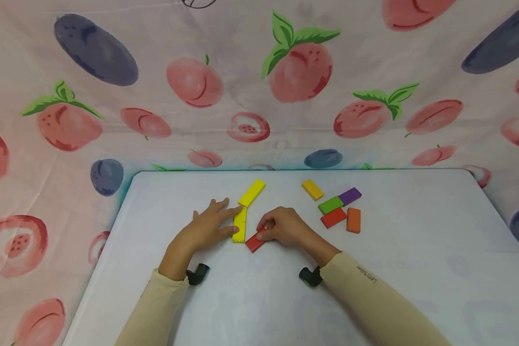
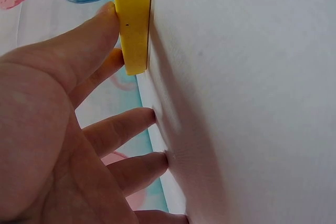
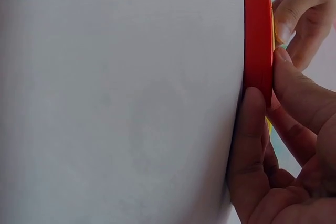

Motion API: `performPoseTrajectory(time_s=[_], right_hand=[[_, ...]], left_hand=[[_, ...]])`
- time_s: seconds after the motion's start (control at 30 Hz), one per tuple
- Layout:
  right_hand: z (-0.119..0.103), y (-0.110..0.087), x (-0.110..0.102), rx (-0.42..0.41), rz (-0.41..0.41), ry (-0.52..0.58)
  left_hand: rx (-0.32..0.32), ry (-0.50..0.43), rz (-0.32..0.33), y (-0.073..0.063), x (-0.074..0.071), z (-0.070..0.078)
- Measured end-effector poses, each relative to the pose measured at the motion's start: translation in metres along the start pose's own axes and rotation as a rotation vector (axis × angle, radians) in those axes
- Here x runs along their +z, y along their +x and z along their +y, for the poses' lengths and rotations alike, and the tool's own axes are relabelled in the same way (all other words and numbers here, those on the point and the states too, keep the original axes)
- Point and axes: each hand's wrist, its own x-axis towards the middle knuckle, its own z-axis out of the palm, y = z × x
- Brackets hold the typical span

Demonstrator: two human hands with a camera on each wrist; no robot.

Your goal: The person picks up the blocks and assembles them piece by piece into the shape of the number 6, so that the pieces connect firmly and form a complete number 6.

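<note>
My right hand (image 1: pixel 283 226) pinches a red block (image 1: pixel 254 242) between thumb and fingers, low over the white table. In the right wrist view the same red block (image 3: pixel 258 45) stands out between the fingertips. One end of it lies close beside the near end of a yellow block (image 1: pixel 240 226). My left hand (image 1: pixel 205 226) has its fingers spread, with thumb and index finger touching that yellow block, also seen in the left wrist view as a yellow block (image 2: pixel 134 24). A second yellow block (image 1: pixel 252 193) slants away from the first one's far end.
Off to the right lie an amber block (image 1: pixel 313 190), a green block (image 1: pixel 330 205), a purple block (image 1: pixel 350 196), another red block (image 1: pixel 333 218) and an orange block (image 1: pixel 353 220). The white table (image 1: pixel 406 288) ends against a fruit-print cloth (image 1: pixel 242 72) behind.
</note>
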Motion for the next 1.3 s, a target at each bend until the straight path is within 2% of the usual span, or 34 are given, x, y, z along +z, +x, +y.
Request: performPoseTrajectory(time_s=[0.17,0.37,1.3], right_hand=[[0.005,0.002,-0.006,-0.007,-0.061,0.009],[0.011,0.003,-0.014,0.009,-0.142,0.08],[0.009,0.003,-0.016,0.065,-0.172,0.106]], left_hand=[[-0.001,-0.001,0.001,0.0,0.0,0.0],[-0.003,-0.009,0.007,0.0,0.001,0.0],[0.0,-0.006,0.016,-0.001,0.002,0.0]])
